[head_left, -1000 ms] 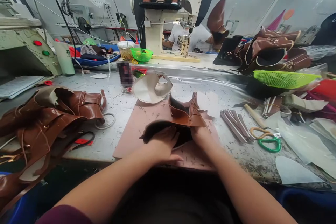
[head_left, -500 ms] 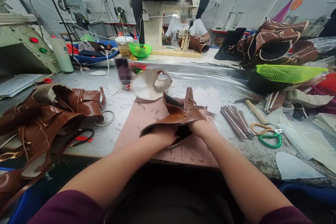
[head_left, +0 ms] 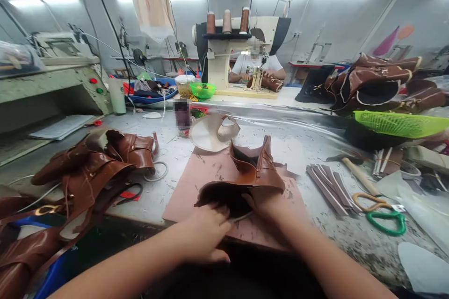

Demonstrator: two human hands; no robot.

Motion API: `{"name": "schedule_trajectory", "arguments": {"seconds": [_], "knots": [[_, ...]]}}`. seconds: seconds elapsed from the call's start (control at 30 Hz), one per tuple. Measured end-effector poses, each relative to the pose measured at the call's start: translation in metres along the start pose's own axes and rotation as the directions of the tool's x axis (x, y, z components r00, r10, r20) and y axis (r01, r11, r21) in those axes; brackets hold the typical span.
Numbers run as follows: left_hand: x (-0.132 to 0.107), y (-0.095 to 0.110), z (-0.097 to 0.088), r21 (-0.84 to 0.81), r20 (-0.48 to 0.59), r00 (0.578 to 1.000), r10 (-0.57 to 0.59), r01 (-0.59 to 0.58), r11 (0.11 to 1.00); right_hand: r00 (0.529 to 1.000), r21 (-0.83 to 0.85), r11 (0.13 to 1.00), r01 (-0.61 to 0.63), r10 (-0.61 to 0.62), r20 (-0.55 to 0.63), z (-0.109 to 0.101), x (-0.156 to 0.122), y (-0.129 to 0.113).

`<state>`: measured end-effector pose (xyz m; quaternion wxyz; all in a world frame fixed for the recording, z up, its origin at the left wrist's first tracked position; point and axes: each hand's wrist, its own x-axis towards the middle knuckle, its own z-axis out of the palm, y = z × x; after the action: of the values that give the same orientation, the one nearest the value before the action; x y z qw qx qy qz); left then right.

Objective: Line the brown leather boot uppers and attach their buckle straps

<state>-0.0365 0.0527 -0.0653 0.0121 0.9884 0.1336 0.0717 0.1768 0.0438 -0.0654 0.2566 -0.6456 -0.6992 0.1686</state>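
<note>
A brown leather boot upper (head_left: 259, 175) lies on a pinkish board in front of me, its dark open side facing me. My right hand (head_left: 268, 203) grips its near right edge, with some fingers hidden inside the opening. At the near left edge is my left hand (head_left: 203, 229), fingers stretched toward the dark lining and thumb held apart; it looks free of the leather's edge. Just behind the upper lies a pale beige cut piece (head_left: 206, 133).
More brown uppers (head_left: 94, 163) are heaped at left beside black-handled scissors (head_left: 131, 194). To the right lie grey-brown strips (head_left: 329, 189), a hammer (head_left: 361, 175) and green-and-orange-handled scissors (head_left: 386, 219). A person in white sits behind a sewing machine (head_left: 224, 65).
My left hand has drawn back out of the upper's opening toward me. My right hand stays at the right edge. The camera view has tipped upward and shifted left.
</note>
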Motion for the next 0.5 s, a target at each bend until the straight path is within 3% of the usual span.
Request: {"name": "schedule_trajectory", "arguments": {"seconds": [0.07, 0.13, 0.17, 0.23, 0.3, 0.37, 0.4, 0.47, 0.5], "knots": [[-0.009, 0.0, -0.015, 0.013, -0.223, 0.97, -0.1, 0.106, 0.994, 1.0, 0.07, 0.997, -0.012, 0.011, 0.014, 0.018, -0.001, 0.004], [-0.008, -0.007, -0.026, -0.036, -0.442, 0.846, -0.3, 0.317, 0.948, 1.0, 0.123, 0.992, -0.008, 0.011, -0.022, 0.035, 0.001, 0.004], [-0.005, -0.013, -0.028, -0.122, -0.47, 0.776, -0.421, 0.416, 0.901, 0.998, 0.156, 0.988, -0.002, 0.011, -0.054, 0.04, 0.003, 0.001], [0.007, -0.022, -0.027, -0.34, -0.362, 0.682, -0.635, 0.538, 0.772, 0.992, 0.22, 0.975, 0.015, 0.013, -0.129, 0.041, 0.009, -0.009], [0.023, -0.023, -0.018, -0.491, -0.216, 0.637, -0.74, 0.583, 0.647, 0.98, 0.255, 0.966, 0.035, 0.017, -0.199, 0.029, 0.015, -0.022], [0.042, -0.01, -0.004, -0.539, -0.154, 0.619, -0.77, 0.6, 0.591, 0.966, 0.259, 0.965, 0.042, 0.027, -0.258, 0.009, 0.019, -0.036], [0.051, 0.001, 0.004, -0.553, -0.126, 0.63, -0.766, 0.597, 0.582, 0.965, 0.224, 0.973, 0.048, 0.013, -0.261, 0.0, 0.019, -0.042], [0.064, 0.028, 0.02, -0.538, -0.027, 0.7, -0.714, 0.592, 0.6, 0.982, 0.074, 0.994, 0.075, -0.061, -0.177, -0.013, 0.013, -0.052], [0.067, 0.042, 0.026, -0.496, 0.042, 0.756, -0.653, 0.583, 0.643, 0.99, -0.011, 0.995, 0.102, -0.103, -0.097, -0.015, 0.008, -0.056]]}}
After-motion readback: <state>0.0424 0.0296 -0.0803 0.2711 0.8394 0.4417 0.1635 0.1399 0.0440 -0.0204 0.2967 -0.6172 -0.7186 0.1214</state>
